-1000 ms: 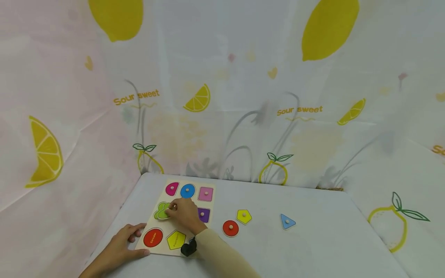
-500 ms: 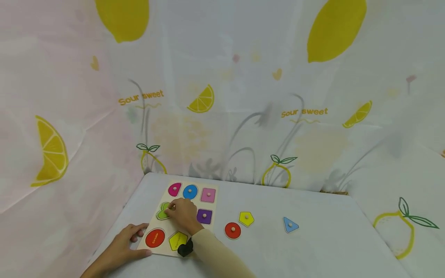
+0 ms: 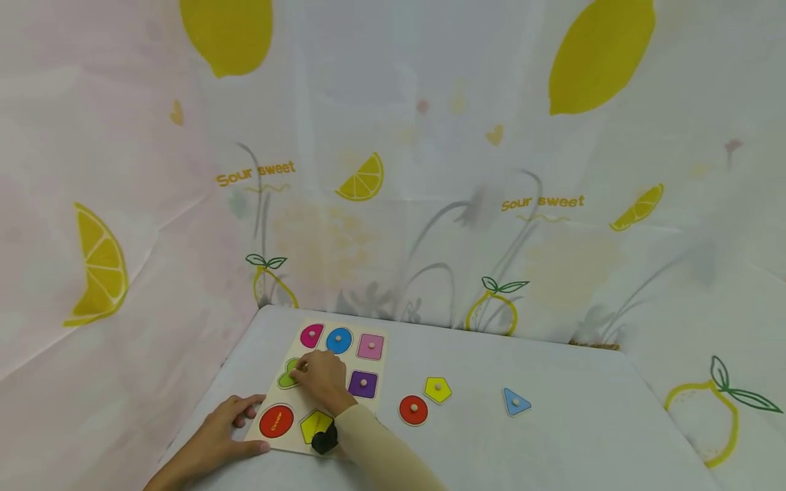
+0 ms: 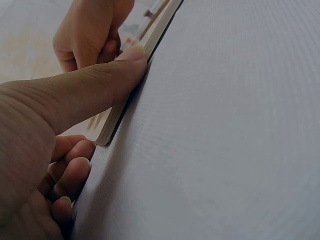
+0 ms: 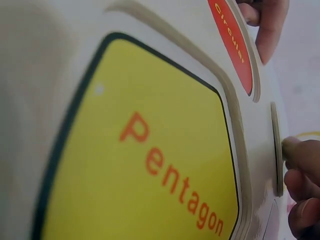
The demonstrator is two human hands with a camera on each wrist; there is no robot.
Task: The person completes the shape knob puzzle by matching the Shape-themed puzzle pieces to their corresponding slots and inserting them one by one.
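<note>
While my left hand (image 3: 224,436) braces the near corner of the puzzle board (image 3: 374,382), thumb along its near edge and fingers relaxed at its side, nothing about that hold has changed from a second ago. Past it on the board lie the red circle recess (image 3: 275,421) and the yellow pentagon recess (image 3: 314,425), both without pieces. My right hand (image 3: 322,378) reaches over them, its grip pinched on the peg of the green clover piece (image 3: 287,376). A second ago that piece sat askew, overlapping its recess; now it lies lower and more squarely in the board's left middle slot, though I cannot tell whether it is fully seated. To the right on the tabletop (image 3: 552,436), the loose red circle (image 3: 413,410), yellow pentagon (image 3: 437,390) and blue triangle (image 3: 516,402) keep their places. Farthest off, the board's top row holds pink, blue and mauve pieces.
</note>
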